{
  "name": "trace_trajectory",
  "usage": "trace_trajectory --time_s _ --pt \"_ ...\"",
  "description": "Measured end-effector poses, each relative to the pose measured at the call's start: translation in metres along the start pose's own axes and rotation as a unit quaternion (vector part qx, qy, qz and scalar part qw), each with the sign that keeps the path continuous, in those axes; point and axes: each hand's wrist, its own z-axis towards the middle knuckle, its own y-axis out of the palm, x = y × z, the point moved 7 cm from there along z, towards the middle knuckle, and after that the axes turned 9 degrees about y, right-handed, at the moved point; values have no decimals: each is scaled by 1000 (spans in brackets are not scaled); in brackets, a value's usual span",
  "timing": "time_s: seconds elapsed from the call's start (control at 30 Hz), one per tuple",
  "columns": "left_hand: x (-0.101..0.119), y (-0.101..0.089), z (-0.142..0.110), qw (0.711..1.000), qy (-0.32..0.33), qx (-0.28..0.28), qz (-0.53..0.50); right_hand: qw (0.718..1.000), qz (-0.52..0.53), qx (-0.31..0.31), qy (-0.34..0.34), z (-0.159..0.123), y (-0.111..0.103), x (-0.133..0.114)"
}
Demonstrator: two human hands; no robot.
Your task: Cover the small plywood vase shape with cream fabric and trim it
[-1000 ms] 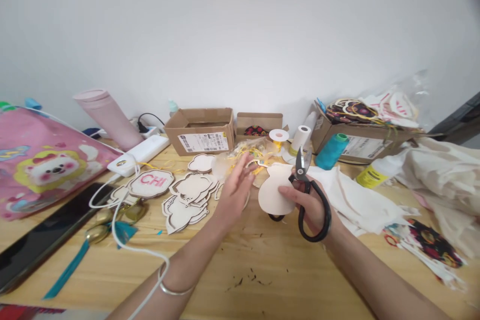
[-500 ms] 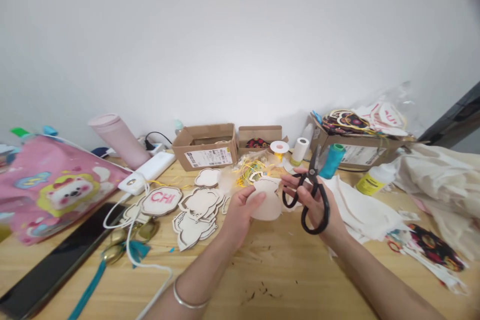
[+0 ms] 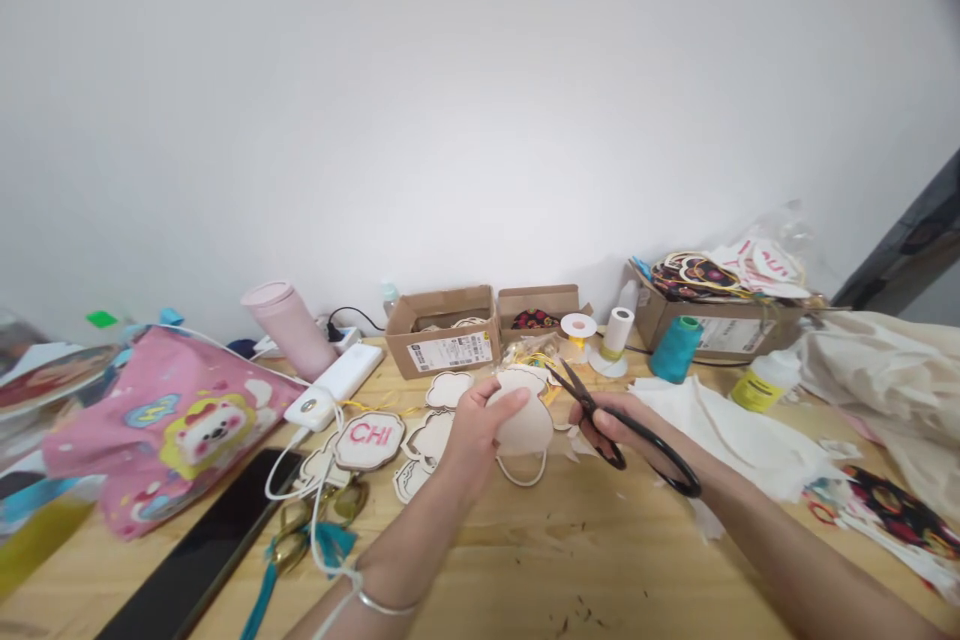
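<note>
Between the thumb and fingers of my left hand [image 3: 480, 425] is a cream scalloped fabric piece [image 3: 525, 420] with a dark edge. A thin pale strip [image 3: 525, 480] loops below it. My right hand [image 3: 600, 420] grips black-handled scissors [image 3: 581, 390]; their blades point up and left, close to the piece's right edge, slightly parted. Whether the blades touch the piece I cannot tell. Left of my left hand lie several cream scalloped shapes [image 3: 427, 440] and an oval plaque [image 3: 370, 440] lettered CHI in pink.
Behind stand two cardboard boxes [image 3: 450, 345], a white roll [image 3: 619, 330], a yellow thread spool [image 3: 578, 326] and a teal thread cone [image 3: 677, 350]. White cloth [image 3: 735, 435] and a glue bottle [image 3: 765, 382] lie right. A phone [image 3: 202, 550], white cable and pink pouch [image 3: 187, 420] occupy the left.
The scissors have turned in my right hand: their handles now extend right and the blades reach toward the piece. The view has shifted, and the pale loop now shows under the piece.
</note>
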Motion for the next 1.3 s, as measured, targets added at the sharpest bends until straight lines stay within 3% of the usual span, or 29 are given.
trace_trajectory --time_s 0.23,0.5,0.63,0.77,0.9,1.07,1.3 --pt "-15 -10 1 998 53 32 -30 1000 -7 21 0 12 15 8" --pt "-25 8 -7 998 42 21 -38 999 34 16 -17 8 22 10" --pt "-26 18 -7 999 38 11 -19 998 44 28 -40 0 16 2" --pt "-32 23 -6 999 42 8 -14 999 25 28 -30 -5 8 9" --pt "-38 19 -8 998 50 28 -4 1000 10 17 -8 -7 8 19" --pt "-39 12 -13 999 39 32 -3 999 26 20 -11 -6 16 14" --pt "-42 14 -15 999 26 22 -26 1000 25 16 6 -7 17 21"
